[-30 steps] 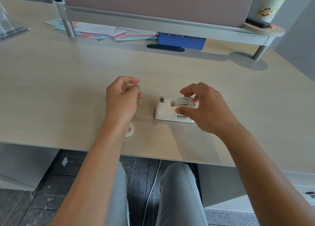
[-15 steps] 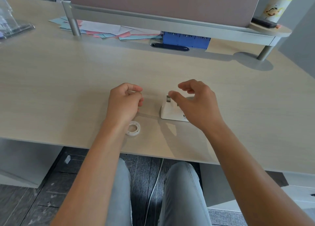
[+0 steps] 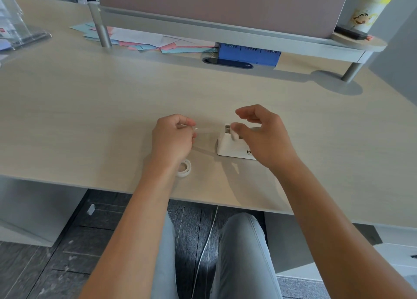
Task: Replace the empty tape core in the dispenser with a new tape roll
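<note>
A white tape dispenser [image 3: 228, 147] stands on the pale wood desk [image 3: 112, 118]. My left hand [image 3: 173, 138] pinches the end of a clear tape strip [image 3: 205, 129] drawn out leftward from the dispenser's cutter. Curled over the dispenser with fingers apart, my right hand [image 3: 266, 138] has its thumb tip resting at the cutter end. It hides the roll in the dispenser. A white empty tape core [image 3: 184, 168] lies flat on the desk beside my left wrist.
At the back a grey raised shelf [image 3: 248, 37] spans the desk, with coloured papers [image 3: 146, 40] and a blue box [image 3: 248, 54] under it. A yellow-capped bottle [image 3: 365, 7] stands at the shelf's right end. A clear plastic holder [image 3: 13, 28] sits far left.
My right hand has let go of the roll in the dispenser and shifted left to the cutter. My left hand has drawn the tape strip out to the left.
</note>
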Available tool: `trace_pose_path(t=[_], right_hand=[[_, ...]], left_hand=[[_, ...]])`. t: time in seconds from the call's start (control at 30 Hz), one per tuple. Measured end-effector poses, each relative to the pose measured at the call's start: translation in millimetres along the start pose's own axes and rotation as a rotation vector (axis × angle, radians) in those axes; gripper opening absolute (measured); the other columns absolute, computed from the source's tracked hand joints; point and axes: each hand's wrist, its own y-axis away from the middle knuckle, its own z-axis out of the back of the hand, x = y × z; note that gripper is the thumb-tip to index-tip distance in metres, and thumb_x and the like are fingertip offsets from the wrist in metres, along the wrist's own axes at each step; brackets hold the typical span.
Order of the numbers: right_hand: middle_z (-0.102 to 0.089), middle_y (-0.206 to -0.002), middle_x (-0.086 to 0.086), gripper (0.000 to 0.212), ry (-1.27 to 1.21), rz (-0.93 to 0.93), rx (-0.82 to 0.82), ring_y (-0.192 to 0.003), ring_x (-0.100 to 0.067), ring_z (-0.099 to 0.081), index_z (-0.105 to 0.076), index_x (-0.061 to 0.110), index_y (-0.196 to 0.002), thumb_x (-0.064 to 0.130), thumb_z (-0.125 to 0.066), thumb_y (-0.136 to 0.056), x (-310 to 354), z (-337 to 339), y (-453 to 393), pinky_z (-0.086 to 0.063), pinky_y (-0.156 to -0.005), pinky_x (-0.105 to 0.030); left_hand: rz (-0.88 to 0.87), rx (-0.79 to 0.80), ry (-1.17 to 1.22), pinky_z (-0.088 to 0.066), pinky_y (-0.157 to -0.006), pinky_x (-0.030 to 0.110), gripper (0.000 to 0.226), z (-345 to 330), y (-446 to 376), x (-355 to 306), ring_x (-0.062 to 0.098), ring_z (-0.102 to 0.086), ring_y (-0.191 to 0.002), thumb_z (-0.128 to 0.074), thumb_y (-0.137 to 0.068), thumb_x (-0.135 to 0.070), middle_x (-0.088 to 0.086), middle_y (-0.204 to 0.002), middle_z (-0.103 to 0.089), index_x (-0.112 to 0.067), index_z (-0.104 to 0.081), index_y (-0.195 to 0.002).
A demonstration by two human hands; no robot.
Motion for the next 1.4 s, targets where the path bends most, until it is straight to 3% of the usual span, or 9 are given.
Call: trace_pose_path(t=[0.07,0.13,0.33,0.5,0.67,0.93,1.07,1.27,1.4], right_hand=[[-0.07,-0.125,0.012,0.027,-0.09,-0.008,-0.052,-0.124,-0.009,-0.062,-0.071,0.024,-0.122,0.031,-0.07,-0.097,-1.8,6.1,5.2,-0.053,-0.09,-0.023],[-0.071,-0.124,0.013,0.023,-0.15,-0.014,-0.125,-0.123,-0.01,-0.064,-0.071,0.025,-0.12,0.032,-0.066,-0.098,-5.2,10.4,13.6,-0.055,-0.094,-0.028],[-0.066,-0.13,0.006,0.027,-0.097,-0.008,-0.296,-0.119,-0.007,-0.061,-0.067,0.022,-0.126,0.028,-0.06,-0.101,-19.9,18.4,46.4,-0.054,-0.1,-0.038],[-0.062,-0.14,0.004,0.05,-0.056,-0.089,-0.224,-0.119,-0.006,-0.059,-0.055,0.017,-0.147,0.036,-0.061,-0.101,-31.1,15.1,63.6,-0.046,-0.086,-0.018],[-0.062,-0.139,0.002,0.043,-0.028,-0.072,-0.19,-0.093,-0.006,-0.059,-0.056,0.017,-0.146,0.024,-0.057,-0.103,-34.2,10.6,70.3,-0.042,-0.088,-0.022],[-0.058,-0.142,0.003,0.045,-0.035,-0.054,-0.187,-0.084,0.021,-0.059,-0.055,0.017,-0.147,0.018,-0.055,-0.103,-40.6,4.9,70.8,-0.042,-0.077,-0.009],[-0.056,-0.145,0.002,0.05,-0.02,-0.031,-0.177,-0.087,0.013,-0.059,-0.052,0.016,-0.15,0.02,-0.058,-0.101,-39.9,4.0,75.2,-0.044,-0.08,-0.019],[-0.053,-0.146,0.004,0.056,-0.008,-0.03,-0.161,-0.076,0.026,-0.055,-0.047,0.017,-0.153,0.026,-0.062,-0.1,-33.2,5.6,79.8,-0.039,-0.084,-0.022],[-0.054,-0.145,0.006,0.056,-0.021,-0.043,-0.164,-0.081,0.014,-0.059,-0.047,0.02,-0.153,0.027,-0.063,-0.1,-30.8,8.8,81.0,-0.04,-0.086,-0.022]], left_hand=[[-0.035,-0.021,-0.025,-0.06,-0.077,0.041,0.036,-2.3,3.7,2.2,0.026,-0.068,-0.076,-0.044,-0.089,-0.001,0.006,-0.088,-0.073,-0.022,-0.071,-0.099],[-0.091,-0.035,-0.066,-0.06,-0.089,0.043,0.042,-3.6,10.8,2.5,0.031,-0.071,-0.096,-0.042,-0.09,-0.002,0.006,-0.106,-0.073,-0.022,-0.07,-0.113],[-0.408,0.012,-0.307,-0.032,-0.099,0.015,0.047,-15.0,45.9,3.9,0.022,-0.054,-0.133,-0.05,-0.094,-0.001,0.007,-0.141,-0.061,-0.016,-0.063,-0.136],[-0.447,0.102,-0.407,-0.032,-0.122,0.038,0.051,-28.2,59.5,13.7,0.028,-0.043,-0.145,-0.055,-0.094,-0.006,0.011,-0.152,-0.053,-0.015,-0.059,-0.144],[-0.464,0.106,-0.461,-0.03,-0.123,0.05,0.052,-32.1,59.1,17.4,0.029,-0.04,-0.148,-0.056,-0.093,-0.008,0.011,-0.156,-0.05,-0.017,-0.059,-0.145],[-0.511,0.072,-0.603,-0.024,-0.122,0.059,0.048,-29.3,59.2,12.8,0.028,-0.039,-0.151,-0.06,-0.092,-0.013,0.009,-0.155,-0.052,-0.018,-0.063,-0.139],[-0.526,0.048,-0.679,-0.015,-0.127,0.059,0.05,-25.4,64.6,14.2,0.026,-0.032,-0.155,-0.06,-0.095,-0.019,0.007,-0.16,-0.046,-0.022,-0.058,-0.144],[-0.492,-0.048,-0.694,-0.032,-0.119,0.055,0.054,-12.3,66.1,29.4,0.032,-0.045,-0.145,-0.068,-0.091,-0.031,0.011,-0.149,-0.056,-0.012,-0.058,-0.141],[-0.485,-0.067,-0.694,-0.038,-0.116,0.053,0.054,-8.8,66.4,36.6,0.035,-0.052,-0.137,-0.067,-0.089,-0.031,0.013,-0.143,-0.061,-0.011,-0.06,-0.138]])
